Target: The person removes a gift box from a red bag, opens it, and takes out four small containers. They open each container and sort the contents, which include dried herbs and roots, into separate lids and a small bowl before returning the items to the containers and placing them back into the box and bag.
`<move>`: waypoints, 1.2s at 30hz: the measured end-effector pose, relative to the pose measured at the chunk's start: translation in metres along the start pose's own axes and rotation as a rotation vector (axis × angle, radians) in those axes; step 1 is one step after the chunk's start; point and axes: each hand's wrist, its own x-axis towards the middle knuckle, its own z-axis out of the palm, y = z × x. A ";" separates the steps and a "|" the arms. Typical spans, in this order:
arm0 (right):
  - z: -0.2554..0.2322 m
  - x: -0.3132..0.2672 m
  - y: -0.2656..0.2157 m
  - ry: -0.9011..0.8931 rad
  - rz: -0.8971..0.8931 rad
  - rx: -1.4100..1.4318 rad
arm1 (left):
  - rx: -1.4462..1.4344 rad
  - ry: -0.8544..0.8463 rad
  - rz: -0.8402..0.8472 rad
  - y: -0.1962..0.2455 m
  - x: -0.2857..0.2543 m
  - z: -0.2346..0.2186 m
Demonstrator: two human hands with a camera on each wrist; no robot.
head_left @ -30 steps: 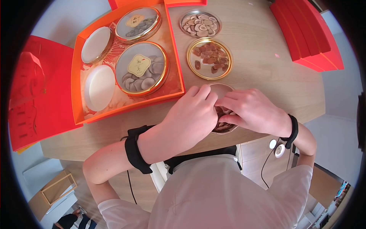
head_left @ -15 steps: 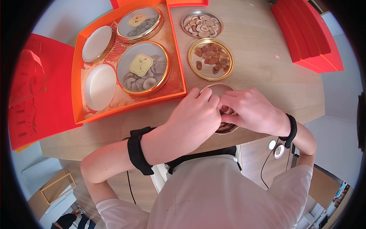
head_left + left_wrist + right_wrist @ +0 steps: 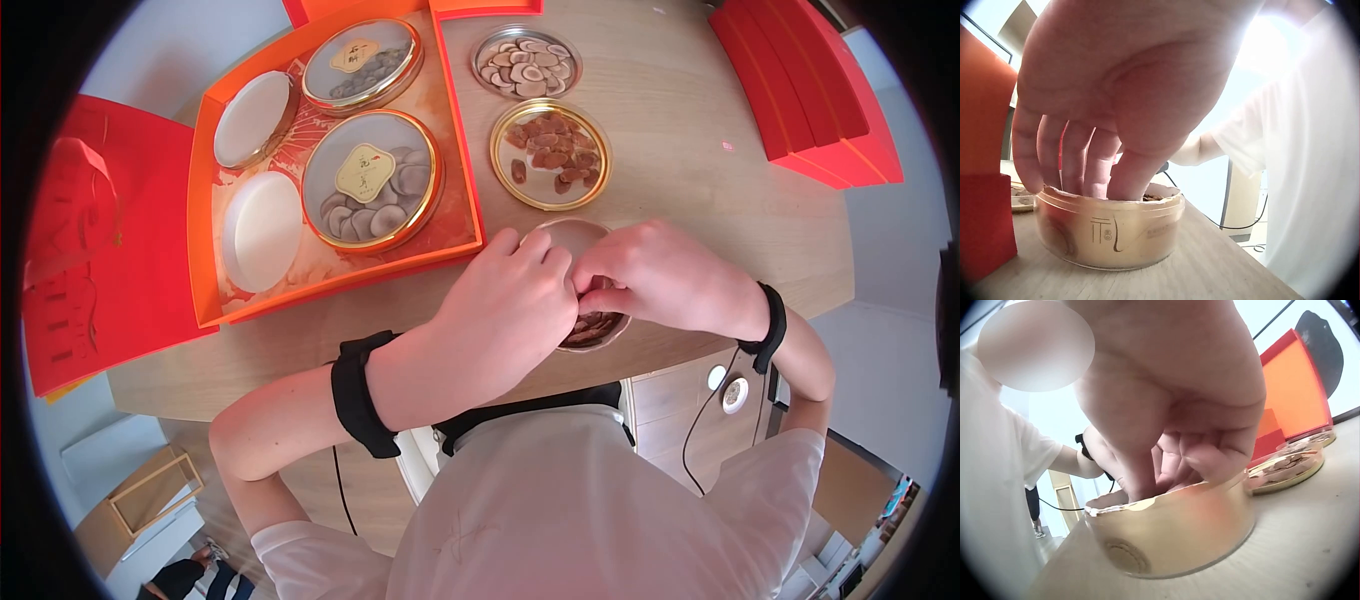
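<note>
A round gold-sided tin (image 3: pixel 1129 237) stands on the table near its front edge, with brownish-red dried slices (image 3: pixel 592 328) inside. My left hand (image 3: pixel 500 315) reaches in from the left; in the left wrist view, its fingers and thumb point down past the rim. From the other side comes my right hand (image 3: pixel 675 278), its thumb and index finger close together inside the tin, the other fingers bent in the right wrist view. The fingertips of both hands nearly meet and are largely hidden, so whatever lies between them cannot be made out.
Behind the tin are a gold-rimmed dish of reddish-brown pieces (image 3: pixel 552 143) and a dish of pale slices (image 3: pixel 527 66). At left lies an orange box (image 3: pixel 465 185) holding lidded tins (image 3: pixel 366 170) and white round pieces (image 3: pixel 262 230). Red boxes (image 3: pixel 810 90) stand at back right.
My right hand has risen slightly over the tin, its fingers more bent, uncovering more dark slices. My left hand has shifted only a little.
</note>
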 end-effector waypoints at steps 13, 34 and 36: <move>-0.009 -0.003 0.003 -0.014 -0.027 0.078 | -0.013 -0.006 -0.006 -0.003 0.000 0.003; -0.014 -0.006 -0.003 0.184 -0.051 0.204 | 0.030 0.330 -0.017 -0.006 0.000 0.015; -0.016 -0.005 -0.003 0.197 -0.034 0.228 | 0.011 0.303 -0.021 -0.006 -0.001 0.012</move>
